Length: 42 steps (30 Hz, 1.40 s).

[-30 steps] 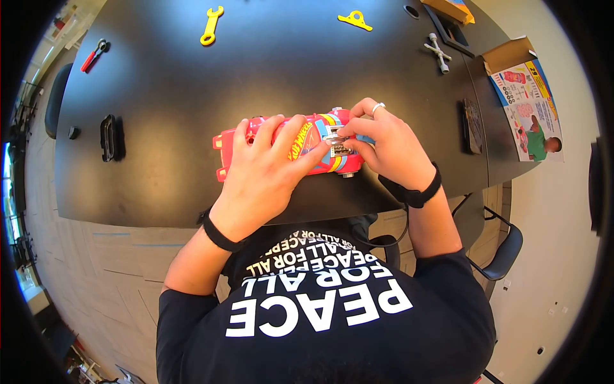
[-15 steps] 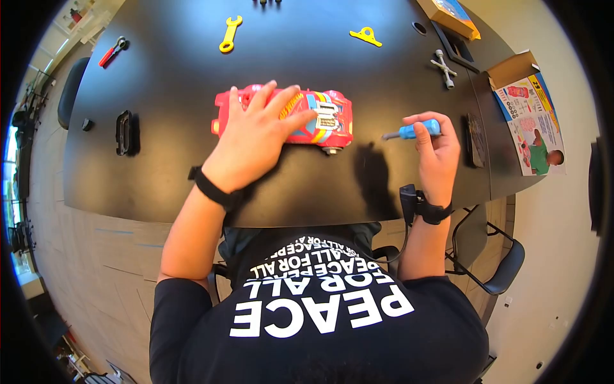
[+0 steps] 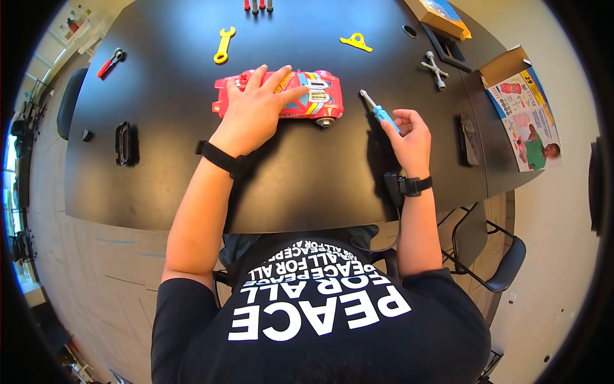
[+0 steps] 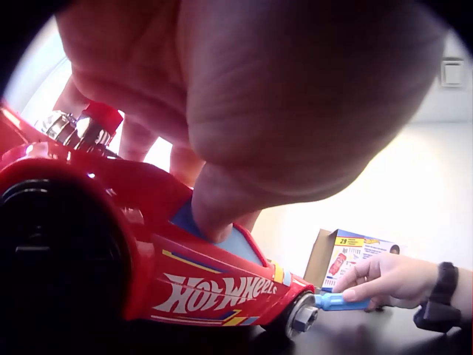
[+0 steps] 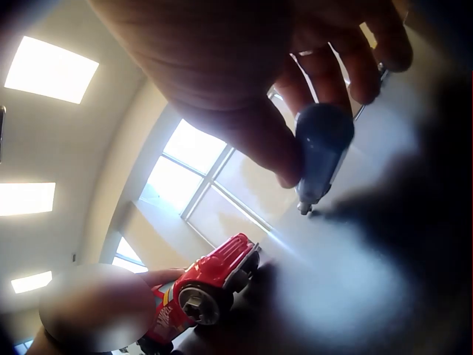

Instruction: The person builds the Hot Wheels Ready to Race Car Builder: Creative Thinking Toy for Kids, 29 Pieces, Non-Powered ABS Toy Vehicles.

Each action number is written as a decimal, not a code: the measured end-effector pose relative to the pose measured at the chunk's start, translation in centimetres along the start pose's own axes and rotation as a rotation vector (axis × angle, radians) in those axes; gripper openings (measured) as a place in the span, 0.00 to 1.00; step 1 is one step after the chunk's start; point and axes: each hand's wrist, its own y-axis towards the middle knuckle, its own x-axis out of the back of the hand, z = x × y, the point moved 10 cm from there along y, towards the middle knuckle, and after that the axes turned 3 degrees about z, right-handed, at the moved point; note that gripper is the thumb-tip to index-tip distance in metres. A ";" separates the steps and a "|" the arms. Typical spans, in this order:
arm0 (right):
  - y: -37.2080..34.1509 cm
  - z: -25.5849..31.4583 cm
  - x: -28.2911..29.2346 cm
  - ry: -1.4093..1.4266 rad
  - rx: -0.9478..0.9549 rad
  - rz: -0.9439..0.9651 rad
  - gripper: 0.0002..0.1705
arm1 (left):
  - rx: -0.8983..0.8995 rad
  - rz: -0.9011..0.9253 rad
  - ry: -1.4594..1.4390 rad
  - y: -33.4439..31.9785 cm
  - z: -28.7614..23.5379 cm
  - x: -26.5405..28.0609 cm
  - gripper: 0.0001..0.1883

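Observation:
A red toy car (image 3: 295, 97) with a silver engine piece (image 3: 318, 91) on its hood lies sideways on the dark table. My left hand (image 3: 251, 114) rests over its top with the fingers spread. In the left wrist view, the thumb touches the blue side window (image 4: 240, 248). My right hand (image 3: 410, 139) holds a blue-handled screwdriver (image 3: 385, 116) between thumb and fingers, right of the car. Its metal shaft points forward and left, away from the body. One silver wheel nut (image 4: 304, 318) shows on the car's near front wheel.
Ahead lie a yellow wrench (image 3: 224, 45), a yellow flat toy piece (image 3: 356, 42) and a grey lug wrench (image 3: 435, 70). A red-handled ratchet (image 3: 110, 63) and a black tray (image 3: 123, 143) are at left. A printed box (image 3: 521, 109) stands at the right edge.
My right hand has left the car's engine piece and moved right, holding the screwdriver, which has since turned to point forward. With my left hand on it, the car has shifted farther from the body.

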 end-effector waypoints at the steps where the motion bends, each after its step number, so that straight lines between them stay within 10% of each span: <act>1: 0.1 0.1 -0.6 -0.114 -0.023 0.046 0.19 | 0.005 0.012 -0.003 0.0 0.0 0.0 0.38; 9: 0.8 -1.4 -2.9 -0.153 -0.080 0.176 0.26 | 0.004 0.015 0.015 -0.3 0.1 -0.3 0.37; 14: -0.7 -3.6 -0.8 0.304 -0.119 0.188 0.24 | 0.005 -0.172 -0.116 -4.2 -1.5 6.0 0.44; 19: -5.3 -3.4 0.2 0.384 -0.102 0.541 0.14 | -0.246 -0.176 -0.702 -12.8 -3.8 7.2 0.18; 24: -9.6 -5.9 1.5 0.688 -0.122 0.725 0.16 | -0.052 -0.078 -0.820 -18.7 -2.6 1.5 0.05; 33: -11.0 -4.8 1.3 1.323 -0.123 0.668 0.27 | -0.014 -0.428 -0.775 -22.2 -1.4 0.7 0.17; 42: -10.6 -4.1 0.9 1.287 -0.106 0.696 0.26 | 0.009 -0.425 -0.441 -21.5 -2.9 0.6 0.18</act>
